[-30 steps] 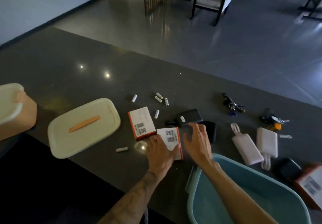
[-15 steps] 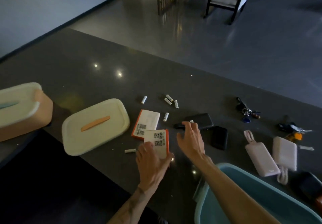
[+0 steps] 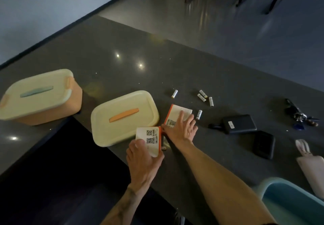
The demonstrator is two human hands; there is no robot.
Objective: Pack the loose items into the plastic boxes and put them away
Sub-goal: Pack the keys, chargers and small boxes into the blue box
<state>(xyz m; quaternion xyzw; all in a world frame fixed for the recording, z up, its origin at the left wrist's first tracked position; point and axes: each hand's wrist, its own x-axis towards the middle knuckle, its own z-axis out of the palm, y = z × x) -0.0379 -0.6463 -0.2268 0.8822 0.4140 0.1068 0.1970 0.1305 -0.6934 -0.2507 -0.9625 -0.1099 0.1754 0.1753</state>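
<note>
Counting first: two white-and-orange cartons, five batteries (image 3: 199,114), two dark power banks (image 3: 239,124), one key bunch (image 3: 298,114), one pink power bank (image 3: 310,168) cut off by the frame edge. Containers: one orange box (image 3: 52,109) with its lid on, one loose cream lid (image 3: 122,117), one teal tub (image 3: 289,202).

Left hand (image 3: 143,161) grips the near carton (image 3: 149,140): thumb (image 3: 140,143) lies on the top face and the other fingers curl round its right edge. That carton overlaps the cream lid's near corner; can't tell if it's clear of the table (image 3: 192,70).

Right hand (image 3: 182,130) lies flat on the far carton (image 3: 178,110), fingers (image 3: 191,121) straight and spread, palm down, nothing pinched. Far carton sits on the table, orange edge just beside the cream lid.

One battery is just right of the right fingertips; the other four lie beyond them, three bunched and one apart to the left. Dark power banks are right of the right fingers, keys further out. Orange box is well left of the left fingers. Teal tub is near the right forearm, at the bottom edge.
</note>
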